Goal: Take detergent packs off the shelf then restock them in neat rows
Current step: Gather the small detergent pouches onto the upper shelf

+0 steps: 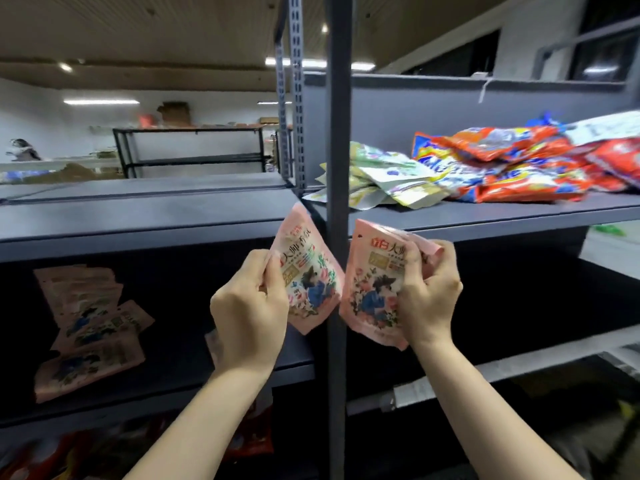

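My left hand [247, 315] grips a pink detergent pack [306, 271] by its left edge, tilted, in front of the grey shelf upright [336, 133]. My right hand [427, 294] grips a second pink pack [372, 289] of the same print, just right of the upright; more pink edges show behind its fingers. Both are held in the air between the shelf levels. A loose overlapping pile of the same pink packs [90, 327] lies on the dark middle shelf [207, 382] at the left.
The upper right shelf [485, 213] carries a heap of green-white packs [388, 178] and orange-red packs [512, 164]. The upper left shelf board [138, 209] is bare. Red packs [249, 441] sit on the lowest level. A black rack [190, 150] stands across the room.
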A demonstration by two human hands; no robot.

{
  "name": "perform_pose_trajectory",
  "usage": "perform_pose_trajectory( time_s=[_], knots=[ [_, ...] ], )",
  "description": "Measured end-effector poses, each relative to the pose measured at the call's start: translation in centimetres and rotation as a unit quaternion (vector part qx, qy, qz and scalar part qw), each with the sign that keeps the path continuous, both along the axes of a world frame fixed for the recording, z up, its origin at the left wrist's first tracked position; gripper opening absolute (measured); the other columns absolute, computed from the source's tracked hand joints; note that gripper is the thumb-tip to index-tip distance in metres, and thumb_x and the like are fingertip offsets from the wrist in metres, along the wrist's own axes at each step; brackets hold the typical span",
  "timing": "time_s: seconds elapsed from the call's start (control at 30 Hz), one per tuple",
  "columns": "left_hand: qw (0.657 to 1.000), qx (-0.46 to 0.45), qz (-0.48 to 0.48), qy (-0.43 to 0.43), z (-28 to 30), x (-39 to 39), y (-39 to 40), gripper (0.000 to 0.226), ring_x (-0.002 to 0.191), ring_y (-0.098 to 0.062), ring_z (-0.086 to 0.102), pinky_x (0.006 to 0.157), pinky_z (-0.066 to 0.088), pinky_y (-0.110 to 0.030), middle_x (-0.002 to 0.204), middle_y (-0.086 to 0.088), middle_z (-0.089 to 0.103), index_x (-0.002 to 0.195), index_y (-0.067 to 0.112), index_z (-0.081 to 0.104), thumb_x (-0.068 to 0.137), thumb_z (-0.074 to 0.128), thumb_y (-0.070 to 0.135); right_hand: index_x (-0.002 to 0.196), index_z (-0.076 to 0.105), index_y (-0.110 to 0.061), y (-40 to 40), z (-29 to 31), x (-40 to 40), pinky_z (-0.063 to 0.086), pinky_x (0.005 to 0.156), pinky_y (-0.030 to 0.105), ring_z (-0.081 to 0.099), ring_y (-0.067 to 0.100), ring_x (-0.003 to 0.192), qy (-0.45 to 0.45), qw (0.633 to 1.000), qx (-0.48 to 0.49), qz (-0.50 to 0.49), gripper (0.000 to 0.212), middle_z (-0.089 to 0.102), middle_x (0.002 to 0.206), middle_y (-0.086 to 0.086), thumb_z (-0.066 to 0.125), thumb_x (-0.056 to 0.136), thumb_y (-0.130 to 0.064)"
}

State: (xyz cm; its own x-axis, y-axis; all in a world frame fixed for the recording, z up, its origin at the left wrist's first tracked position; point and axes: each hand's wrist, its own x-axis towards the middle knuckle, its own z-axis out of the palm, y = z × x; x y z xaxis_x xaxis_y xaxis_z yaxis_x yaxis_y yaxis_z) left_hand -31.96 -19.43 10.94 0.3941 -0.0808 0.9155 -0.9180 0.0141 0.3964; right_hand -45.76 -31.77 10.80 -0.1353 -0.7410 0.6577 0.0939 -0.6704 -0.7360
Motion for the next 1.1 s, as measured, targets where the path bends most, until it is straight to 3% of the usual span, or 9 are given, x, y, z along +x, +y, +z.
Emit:
perform_pose_trajectory(
  time_s=[0.23, 0.37, 0.5, 0.6, 0.7, 0.87, 0.93, 1.03, 1.1],
  knots=[
    [1.0, 0.004, -0.009, -0.005, 4.5, -5.2, -5.5, 0.024, 0.045, -0.023, 0.044, 0.049, 0.032, -0.025, 0.052, -0.004, 0.054, 0.074, 0.005, 0.056, 0.095, 0.054, 0.017, 0.092, 0.057, -0.02, -5.8, 2.8, -6.8, 0.043, 0.061, 0.002, 0.057, -0.009, 0.073, -0.051, 0.995, 0.013, -0.088, 0.008, 0.058, 0.08, -0.019, 0.056, 0.095, -0.027],
    [0.993, 0.005, -0.053, 0.104, 6.8, -7.3, -10.6, 0.026, 0.051, -0.009, 0.041, 0.048, 0.026, -0.024, 0.059, 0.002, 0.049, 0.076, 0.004, 0.049, 0.098, 0.048, 0.018, 0.097, 0.054, -0.014, -9.4, 4.5, -9.7, 0.039, 0.055, -0.001, 0.052, -0.011, 0.068, -0.062, 0.993, 0.004, -0.097, 0.01, 0.055, 0.078, -0.016, 0.053, 0.097, -0.024],
    [0.978, -0.006, -0.059, 0.198, 8.8, -8.5, -15.7, 0.019, 0.057, -0.002, 0.042, 0.046, 0.034, -0.006, 0.068, 0.006, 0.046, 0.082, 0.01, 0.044, 0.099, 0.041, 0.017, 0.099, 0.049, -0.015, -13.7, 7.1, -11.6, 0.036, 0.052, -0.001, 0.051, -0.008, 0.066, -0.028, 0.995, -0.019, -0.094, 0.007, 0.055, 0.081, -0.008, 0.05, 0.098, -0.022],
    [0.967, -0.029, -0.051, 0.248, 9.8, -8.5, -19.3, 0.017, 0.059, -0.014, 0.046, 0.047, 0.034, -0.017, 0.075, -0.004, 0.051, 0.082, 0.007, 0.041, 0.098, 0.038, 0.011, 0.096, 0.051, -0.016, -17.9, 8.7, -12.0, 0.047, 0.064, 0.012, 0.061, 0.014, 0.078, 0.022, 0.996, -0.039, -0.074, 0.008, 0.059, 0.082, -0.007, 0.049, 0.098, -0.023],
    [0.947, -0.024, -0.019, 0.319, 10.0, -7.5, -22.9, 0.014, 0.09, -0.035, 0.055, 0.065, 0.037, -0.033, 0.097, -0.015, 0.06, 0.099, 0.005, 0.045, 0.098, 0.034, 0.013, 0.099, 0.053, -0.012, -21.6, 10.7, -11.6, 0.049, 0.07, 0.038, 0.062, 0.026, 0.083, 0.079, 0.992, -0.054, -0.078, 0.015, 0.062, 0.085, -0.001, 0.047, 0.098, -0.025],
    [0.913, 0.16, 0.087, 0.364, 7.7, -5.0, -26.1, 0.05, 0.13, -0.036, 0.036, 0.1, 0.03, -0.049, 0.143, -0.018, 0.037, 0.138, 0.005, 0.025, 0.095, 0.044, 0.021, 0.103, 0.051, -0.009, -24.6, 12.6, -9.5, 0.033, 0.06, 0.033, 0.058, 0.036, 0.073, 0.084, 0.971, -0.134, -0.177, 0.022, 0.056, 0.076, 0.008, 0.039, 0.101, -0.027],
    [0.893, 0.271, 0.162, 0.322, 6.5, -4.0, -26.4, 0.069, 0.139, -0.035, 0.02, 0.108, 0.022, -0.05, 0.153, -0.015, 0.02, 0.145, 0.008, 0.017, 0.092, 0.051, 0.036, 0.102, 0.056, -0.022, -25.5, 11.7, -7.6, 0.035, 0.061, 0.032, 0.058, 0.03, 0.074, 0.09, 0.967, -0.209, -0.111, 0.015, 0.061, 0.085, 0.004, 0.042, 0.101, -0.027],
    [0.881, 0.38, 0.18, 0.219, 6.0, -4.2, -26.8, 0.06, 0.14, -0.03, 0.02, 0.113, 0.014, -0.053, 0.15, -0.008, 0.029, 0.139, 0.018, 0.037, 0.089, 0.047, 0.049, 0.102, 0.055, -0.041, -27.6, 8.6, -4.4, 0.045, 0.084, 0.043, 0.06, 0.025, 0.095, 0.276, 0.929, -0.225, 0.103, 0.016, 0.064, 0.103, -0.005, 0.041, 0.096, -0.038],
    [0.891, 0.403, 0.134, 0.161, 6.0, -4.6, -26.9, 0.046, 0.133, -0.027, 0.032, 0.11, 0.021, -0.052, 0.138, -0.003, 0.047, 0.126, 0.028, 0.052, 0.087, 0.046, 0.05, 0.115, 0.055, -0.04, -28.7, 6.4, -3.3, 0.034, 0.103, 0.048, 0.05, 0.025, 0.119, 0.491, 0.848, -0.185, 0.072, 0.028, 0.06, 0.123, -0.002, 0.047, 0.088, -0.044]
  ],
)
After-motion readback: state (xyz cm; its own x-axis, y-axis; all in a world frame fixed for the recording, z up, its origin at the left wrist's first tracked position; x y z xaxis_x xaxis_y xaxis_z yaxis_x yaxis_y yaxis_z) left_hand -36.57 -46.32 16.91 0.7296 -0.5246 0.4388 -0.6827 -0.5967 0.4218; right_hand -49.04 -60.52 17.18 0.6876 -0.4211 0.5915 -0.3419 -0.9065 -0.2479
